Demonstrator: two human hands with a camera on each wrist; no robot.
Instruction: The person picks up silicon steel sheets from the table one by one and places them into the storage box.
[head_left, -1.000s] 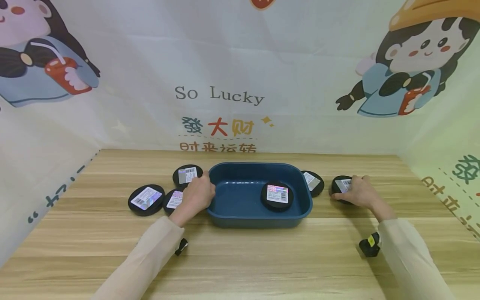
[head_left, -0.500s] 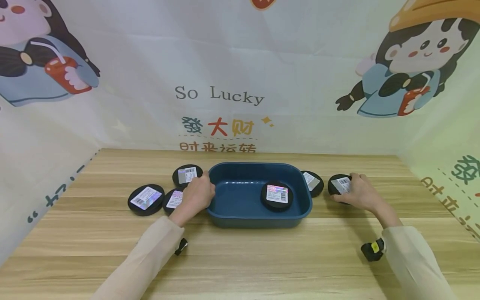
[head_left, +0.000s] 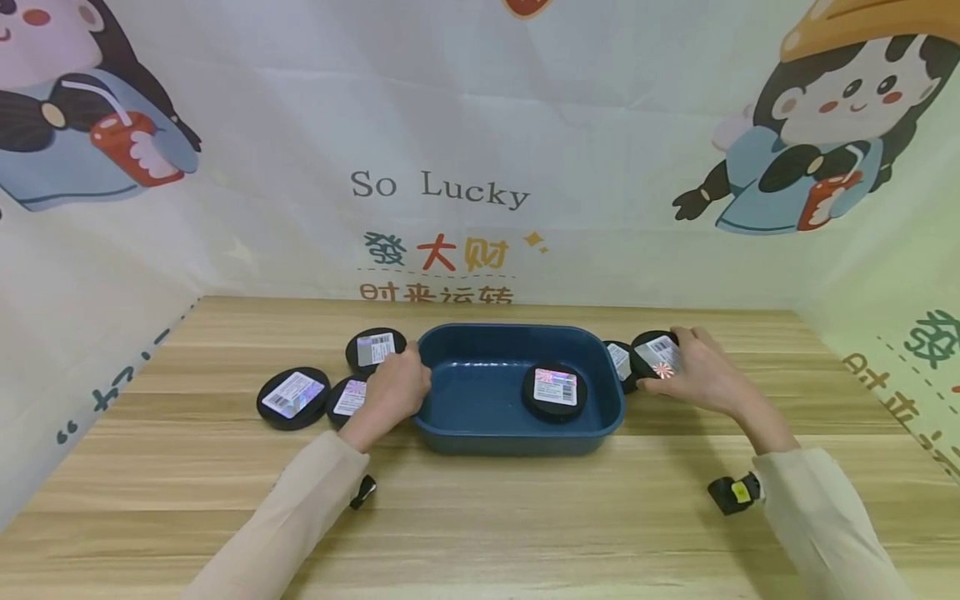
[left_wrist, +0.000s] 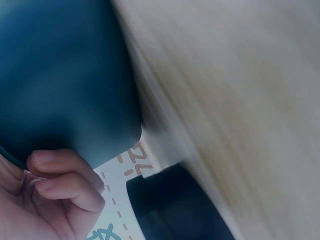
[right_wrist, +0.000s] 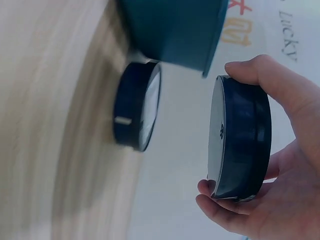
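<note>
My left hand (head_left: pixel 397 385) grips the left rim of a blue plastic basin (head_left: pixel 517 444); in the left wrist view its curled fingers (left_wrist: pixel 65 172) press the wall near the edge. Between the thumb and fingers of my right hand (head_left: pixel 705 372) is a flat round black container (head_left: pixel 655 355) with a white and silver barcode label. The right wrist view shows this container (right_wrist: pixel 242 137) raised off the table, gripped by its side. Another such container (head_left: pixel 555 412) lies label up inside the basin, toward its right end. One more round container (head_left: pixel 619 363) sits against the basin's right outer wall, partly hidden.
Left of the basin lie three more round black containers: a back one (head_left: pixel 375 350), a left one (head_left: pixel 293 398) and a front one (head_left: pixel 347 402) partly behind my left hand. A printed cloth (head_left: pixel 600 275) hangs along the table's far edge.
My right hand has lifted the round black container off the table and carried it left toward the basin. My left hand has stayed at the rim.
</note>
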